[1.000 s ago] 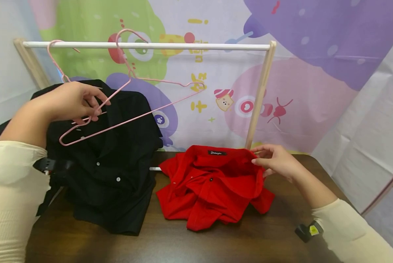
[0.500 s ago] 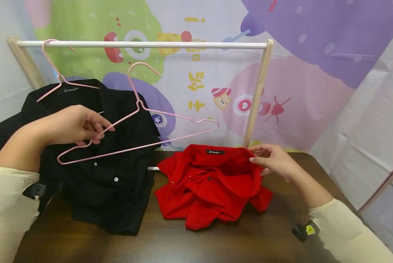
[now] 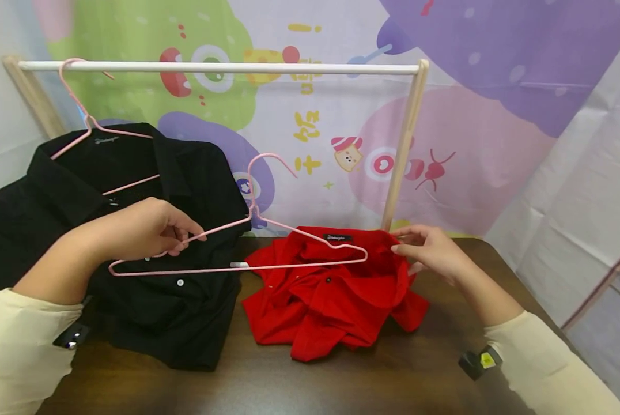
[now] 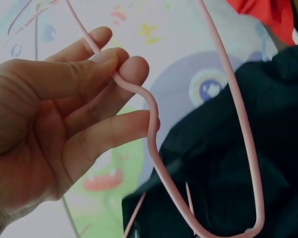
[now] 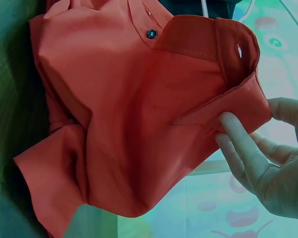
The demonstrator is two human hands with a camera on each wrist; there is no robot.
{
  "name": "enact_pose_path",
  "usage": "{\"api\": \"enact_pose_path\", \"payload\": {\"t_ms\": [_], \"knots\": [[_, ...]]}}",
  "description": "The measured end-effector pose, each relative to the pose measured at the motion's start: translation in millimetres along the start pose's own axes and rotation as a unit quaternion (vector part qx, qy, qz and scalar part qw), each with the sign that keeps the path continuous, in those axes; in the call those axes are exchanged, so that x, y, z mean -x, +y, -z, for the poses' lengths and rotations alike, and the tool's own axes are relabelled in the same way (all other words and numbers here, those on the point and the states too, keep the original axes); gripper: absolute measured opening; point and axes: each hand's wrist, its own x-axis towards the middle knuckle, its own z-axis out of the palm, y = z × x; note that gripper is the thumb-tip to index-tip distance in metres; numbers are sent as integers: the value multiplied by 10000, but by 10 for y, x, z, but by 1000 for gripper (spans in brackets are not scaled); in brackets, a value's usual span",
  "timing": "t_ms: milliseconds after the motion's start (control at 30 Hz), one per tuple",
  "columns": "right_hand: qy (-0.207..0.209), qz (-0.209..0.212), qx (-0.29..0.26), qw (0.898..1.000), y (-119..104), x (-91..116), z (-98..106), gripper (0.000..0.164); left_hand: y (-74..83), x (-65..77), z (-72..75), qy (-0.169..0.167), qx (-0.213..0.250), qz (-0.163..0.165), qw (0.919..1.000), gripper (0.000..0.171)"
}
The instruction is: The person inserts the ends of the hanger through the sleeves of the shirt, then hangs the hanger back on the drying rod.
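My left hand (image 3: pixel 149 233) pinches one shoulder of a pink wire clothes hanger (image 3: pixel 253 214) between thumb and fingers. The hanger's hook points up, and its free end overlaps the red shirt (image 3: pixel 336 305) in the head view. That shirt lies crumpled on the table, its collar with a black label facing up. My right hand (image 3: pixel 429 253) holds the collar's right side; in the right wrist view the fingers (image 5: pixel 238 144) lie against the red collar cloth (image 5: pixel 228 106). Behind my left hand hangs a black shirt (image 3: pixel 196 178) on a second pink hanger (image 3: pixel 89 121).
A white rail (image 3: pixel 227 67) on wooden posts (image 3: pixel 405 144) spans the back of the brown table (image 3: pixel 268 383). The black shirt hangs at its left end, its hem reaching the table. A cartoon-printed cloth (image 3: pixel 310 190) covers the wall behind.
My left hand has brought the hanger down and to the right, from overlapping the rail to in front of the red shirt. The right hand stays at the collar.
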Motion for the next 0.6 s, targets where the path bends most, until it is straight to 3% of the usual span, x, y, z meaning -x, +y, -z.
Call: {"api": "enact_pose_path", "payload": {"t_ms": [200,400,600], "knots": [[-34,0,75,10000,-63,-3,11,46,131,-169,-159,43,-187,-634,9978,35],[13,201,170,9997,-175,-12,7,44,272,-350,-284,-24,-201,-823,9964,33],[72,265,614,9977,-294,-7,-21,42,389,-534,-421,7,-264,-947,9952,30]]}}
